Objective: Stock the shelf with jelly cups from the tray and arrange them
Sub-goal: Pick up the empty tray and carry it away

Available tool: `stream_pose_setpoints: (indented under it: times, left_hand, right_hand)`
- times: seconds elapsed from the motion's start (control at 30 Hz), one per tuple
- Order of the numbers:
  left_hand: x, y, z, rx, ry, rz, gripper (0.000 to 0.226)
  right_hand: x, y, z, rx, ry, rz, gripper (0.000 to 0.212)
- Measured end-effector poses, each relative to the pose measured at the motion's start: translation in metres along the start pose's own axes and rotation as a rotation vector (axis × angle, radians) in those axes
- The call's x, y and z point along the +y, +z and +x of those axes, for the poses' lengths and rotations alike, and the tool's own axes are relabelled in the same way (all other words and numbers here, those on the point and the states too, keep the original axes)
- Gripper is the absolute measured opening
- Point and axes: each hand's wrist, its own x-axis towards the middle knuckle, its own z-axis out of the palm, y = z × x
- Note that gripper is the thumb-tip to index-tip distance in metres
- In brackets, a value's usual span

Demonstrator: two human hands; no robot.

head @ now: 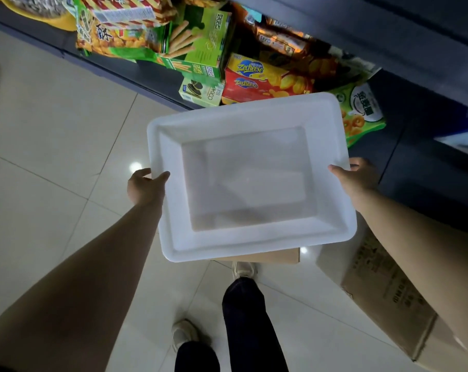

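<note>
A white translucent plastic tray (334, 146) is held level above the tiled floor, and nothing lies in it. My left hand (145, 187) grips its left rim, thumb over the edge. My right hand (357, 178) grips the right rim the same way. No jelly cups are in view. The dark bottom shelf (152, 73) runs diagonally just beyond the tray, packed with snack boxes and bags.
Green biscuit-stick boxes (200, 41), red and yellow cheese-cracker boxes (257, 79) and a green snack bag (361, 114) fill the shelf. A cardboard box (383, 288) lies on the floor at the right, another (278, 256) under the tray. My legs and shoes stand below.
</note>
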Motion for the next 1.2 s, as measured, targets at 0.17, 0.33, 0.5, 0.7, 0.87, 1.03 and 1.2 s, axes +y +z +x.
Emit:
stream_pose_setpoints:
  times: [0.17,0.33,0.5,0.7,0.87,1.03,1.2]
  left_hand:
    - [-0.010,0.001,0.016,-0.031,0.016,-0.005,0.042]
    - [-0.018,0.009,0.019,-0.083,-0.031,-0.068,0.038]
    - [-0.020,0.008,0.016,-0.033,-0.046,-0.064,0.038]
    - [-0.032,-0.026,0.005,0.032,-0.050,-0.093,0.035]
    - [-0.056,-0.091,-0.022,0.086,-0.047,-0.147,0.027]
    - [-0.096,-0.179,-0.081,0.185,-0.083,-0.235,0.016]
    - [-0.177,-0.279,-0.159,0.334,-0.154,-0.332,0.024]
  right_hand:
    - [-0.001,0.013,0.005,0.011,-0.040,-0.041,0.046]
    - [0.003,0.017,0.009,0.010,-0.042,0.025,0.033]
    - [0.001,0.015,0.006,-0.004,-0.011,0.055,0.026]
    - [-0.018,0.012,-0.027,-0.002,-0.043,0.060,0.029]
    - [-0.038,0.004,-0.081,-0.022,-0.133,0.025,0.027]
    - [-0.057,-0.010,-0.165,-0.064,-0.298,-0.017,0.018]
    - [-0.064,-0.013,-0.271,-0.101,-0.492,-0.122,0.024]
